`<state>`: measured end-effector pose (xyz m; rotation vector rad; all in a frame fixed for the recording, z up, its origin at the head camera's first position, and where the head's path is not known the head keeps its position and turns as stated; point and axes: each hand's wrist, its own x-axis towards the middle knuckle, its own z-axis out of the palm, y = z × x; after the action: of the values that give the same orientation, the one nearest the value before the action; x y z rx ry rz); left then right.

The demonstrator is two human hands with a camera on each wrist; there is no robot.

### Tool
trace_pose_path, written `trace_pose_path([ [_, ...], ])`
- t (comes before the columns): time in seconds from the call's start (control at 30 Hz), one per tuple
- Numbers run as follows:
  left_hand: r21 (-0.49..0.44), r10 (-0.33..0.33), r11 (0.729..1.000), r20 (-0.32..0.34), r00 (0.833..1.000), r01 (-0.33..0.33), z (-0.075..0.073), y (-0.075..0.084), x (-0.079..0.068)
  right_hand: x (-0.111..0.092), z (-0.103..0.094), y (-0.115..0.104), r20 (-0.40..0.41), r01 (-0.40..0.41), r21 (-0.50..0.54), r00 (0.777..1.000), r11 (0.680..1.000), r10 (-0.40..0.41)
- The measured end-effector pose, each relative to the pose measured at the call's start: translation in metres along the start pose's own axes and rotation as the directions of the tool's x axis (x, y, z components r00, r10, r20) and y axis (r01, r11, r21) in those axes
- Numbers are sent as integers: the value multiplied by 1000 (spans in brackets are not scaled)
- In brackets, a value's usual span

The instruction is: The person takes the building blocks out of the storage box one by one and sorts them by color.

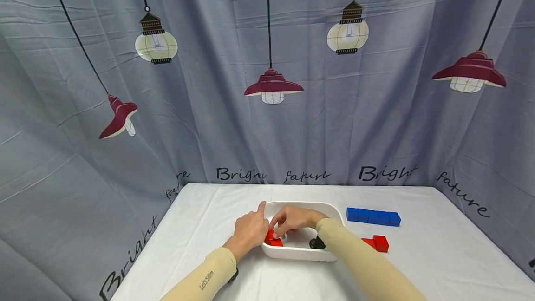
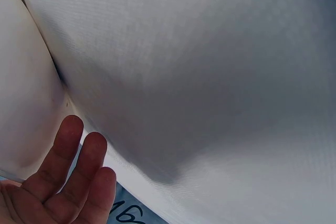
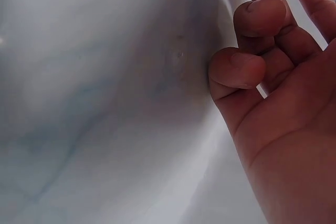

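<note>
A white plastic basin [image 1: 301, 254] stands on the table in the head view, with red blocks [image 1: 276, 242] at its left end. My right hand [image 1: 297, 218] reaches over the basin and pinches one of these blocks between thumb and index finger. In the right wrist view the other fingers [image 3: 257, 19] curl inward beside the white wall. My left hand [image 1: 251, 229] lies against the basin's left end, index finger pointing away along the rim. Its lower fingers [image 2: 89, 156] extend loosely in the left wrist view. Inside the basin, a black piece [image 1: 317, 243] sits partly behind my right forearm.
To the right of the basin, a row of joined blue blocks [image 1: 373, 217] lies on the white tablecloth [image 1: 439, 254]. Nearer, red blocks [image 1: 380, 243] lie partly hidden by my right sleeve. A grey curtain [image 1: 217, 120] with printed lamps hangs behind the table.
</note>
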<state>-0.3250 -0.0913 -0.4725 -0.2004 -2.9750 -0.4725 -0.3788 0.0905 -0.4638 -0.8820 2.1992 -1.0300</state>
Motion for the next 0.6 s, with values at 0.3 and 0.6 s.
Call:
trace_pose_path([
  [0.3,-26,-17,1000,15,1000,17,0,1,-1,-2,0,-1,-8,7,-4,1000,1000,-7],
  [0.6,-24,-11,1000,3,1000,11,0,1,-1,-2,0,-1,-28,-1,-33,1000,999,0],
])
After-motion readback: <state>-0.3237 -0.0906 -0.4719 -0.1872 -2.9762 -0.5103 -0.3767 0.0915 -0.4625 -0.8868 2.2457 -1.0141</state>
